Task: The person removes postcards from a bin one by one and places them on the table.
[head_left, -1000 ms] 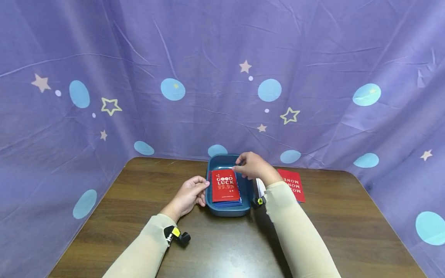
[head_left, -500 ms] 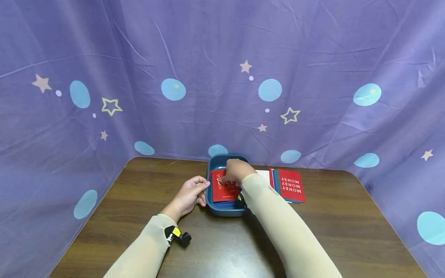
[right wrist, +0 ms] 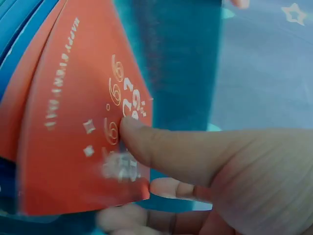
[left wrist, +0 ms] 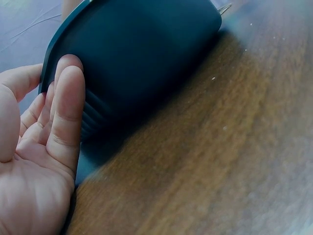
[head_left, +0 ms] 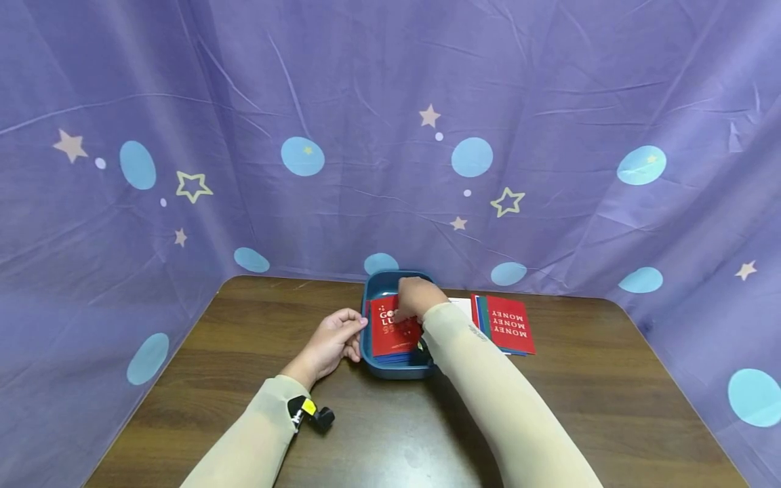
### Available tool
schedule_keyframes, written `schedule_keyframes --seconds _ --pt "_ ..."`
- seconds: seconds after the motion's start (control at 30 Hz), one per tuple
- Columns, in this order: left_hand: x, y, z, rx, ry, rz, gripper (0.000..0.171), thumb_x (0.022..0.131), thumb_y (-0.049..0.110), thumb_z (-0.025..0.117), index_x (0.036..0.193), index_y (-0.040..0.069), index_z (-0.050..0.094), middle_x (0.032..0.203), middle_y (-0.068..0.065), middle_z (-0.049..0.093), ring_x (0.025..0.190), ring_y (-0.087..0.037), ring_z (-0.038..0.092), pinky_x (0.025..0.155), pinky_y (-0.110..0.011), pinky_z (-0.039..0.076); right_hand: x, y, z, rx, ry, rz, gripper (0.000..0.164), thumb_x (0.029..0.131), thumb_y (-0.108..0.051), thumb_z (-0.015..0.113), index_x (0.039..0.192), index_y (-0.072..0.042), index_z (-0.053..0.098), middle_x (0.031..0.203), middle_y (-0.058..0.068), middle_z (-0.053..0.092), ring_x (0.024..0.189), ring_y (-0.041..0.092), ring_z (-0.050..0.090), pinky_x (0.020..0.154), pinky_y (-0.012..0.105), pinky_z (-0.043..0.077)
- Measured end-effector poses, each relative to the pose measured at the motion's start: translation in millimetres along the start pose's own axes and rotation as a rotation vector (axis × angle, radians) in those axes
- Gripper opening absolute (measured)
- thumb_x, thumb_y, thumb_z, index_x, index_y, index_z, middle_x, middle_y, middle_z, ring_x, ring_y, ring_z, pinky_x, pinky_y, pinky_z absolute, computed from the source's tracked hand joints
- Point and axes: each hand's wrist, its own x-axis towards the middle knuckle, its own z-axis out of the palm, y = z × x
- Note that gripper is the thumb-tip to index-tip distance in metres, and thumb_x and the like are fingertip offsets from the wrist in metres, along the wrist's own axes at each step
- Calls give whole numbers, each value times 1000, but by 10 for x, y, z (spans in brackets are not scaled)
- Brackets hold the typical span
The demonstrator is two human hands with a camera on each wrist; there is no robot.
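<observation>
- Wood-grain table (head_left: 610,393) before a purple star-print curtain (head_left: 366,102).
- Left hand (head_left: 331,341) pinches the blue tray's (head_left: 399,372) rim.
- Right hand (head_left: 419,297) pinches a red GOOD LUCK card (head_left: 389,341), partly hiding its lettering.

head: bright, glare on table (head_left: 415,457) | left wrist: tray (left wrist: 142,54) wall shadowed | right wrist: red card (right wrist: 73,166) blurred

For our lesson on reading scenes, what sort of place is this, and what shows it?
Probably an indoor recording booth, though I can't be certain: a star-patterned purple cloth hangs along the back and sides of a wooden table, and a small wrist-worn device looks like recording gear.
</observation>
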Motion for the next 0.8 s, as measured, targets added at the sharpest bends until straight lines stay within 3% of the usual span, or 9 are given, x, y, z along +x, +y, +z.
schedule_keyframes --seconds 0.13,0.23,0.3,0.37,0.57,0.8 --pt "4 -5 -2 0 -5 6 8 108 11 60 104 6 56 63 0 63 46 -12 62 41 -23 56 -28 42 -98 45 25 -18 31 83 -16 92 101 -3 71 77 9 73 58 21 66 52 33 56" --pt "10 -17 -7 -1 -8 6 8 108 11 60 103 6 56 63 1 63 46 -12 62 41 -23 56 -51 82 -181 100 31 -32 44 85 -13 90 121 3 70 71 11 74 60 23 69 52 32 56" --pt "13 -25 -9 -1 -10 3 8 108 12 60 103 7 56 63 1 63 46 -12 62 41 -23 56 -68 127 -218 181 33 -43 58 86 -11 88 136 6 64 76 11 75 65 24 72 55 31 58" --pt "13 -32 -16 0 -10 2 8 108 12 60 103 7 56 63 1 63 46 -12 62 41 -23 56 -98 179 -239 278 25 -62 59 89 -9 85 141 7 61 83 12 77 69 25 75 58 32 62" --pt "6 -30 -15 -2 -10 2 10 109 13 61 104 5 56 64 0 64 46 -12 62 41 -23 57 -213 407 -261 512 39 -121 28 94 -4 78 120 6 73 94 16 79 68 20 74 61 37 68" --pt "-4 -9 -10 -2 0 -2 10 108 13 61 105 5 56 64 0 63 46 -12 62 41 -23 56 -369 786 -318 668 110 -144 29 98 -4 73 126 4 70 101 16 78 73 17 71 60 34 63"
